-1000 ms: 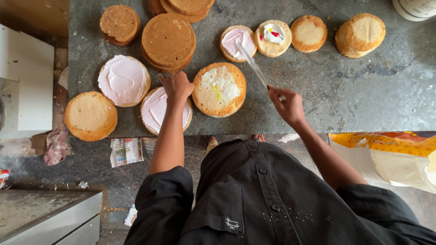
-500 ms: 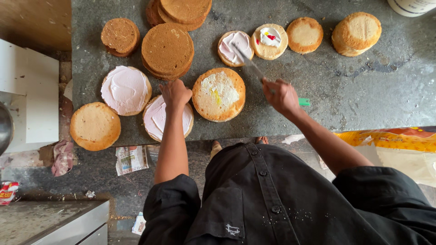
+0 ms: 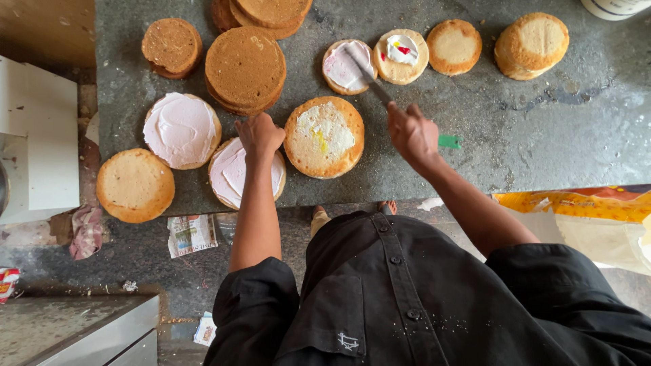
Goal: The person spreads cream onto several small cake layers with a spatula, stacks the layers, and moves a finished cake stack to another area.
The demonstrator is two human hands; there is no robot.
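My right hand (image 3: 412,132) grips a long metal spatula (image 3: 369,76) whose blade lies on a small round cake layer with pale pink cream (image 3: 344,66). My left hand (image 3: 259,135) rests closed on the far edge of a cream-covered layer (image 3: 232,176), between a stack of brown layers (image 3: 245,68) and a golden layer with a patch of white and yellow cream (image 3: 324,137). Beside the small pink layer sits another small layer with white, red and blue cream (image 3: 401,55).
On the grey stone counter (image 3: 542,129) lie a frosted layer (image 3: 180,129), plain layers (image 3: 135,185) (image 3: 171,46) (image 3: 454,46), a doubled bun-like layer (image 3: 531,45) and a green scrap (image 3: 449,141). A white appliance (image 3: 37,135) stands left; a yellow bag (image 3: 583,207) lies right.
My right hand has moved left and forward, bringing the spatula blade onto the small pink-creamed layer. My left hand stays on the cream-covered layer.
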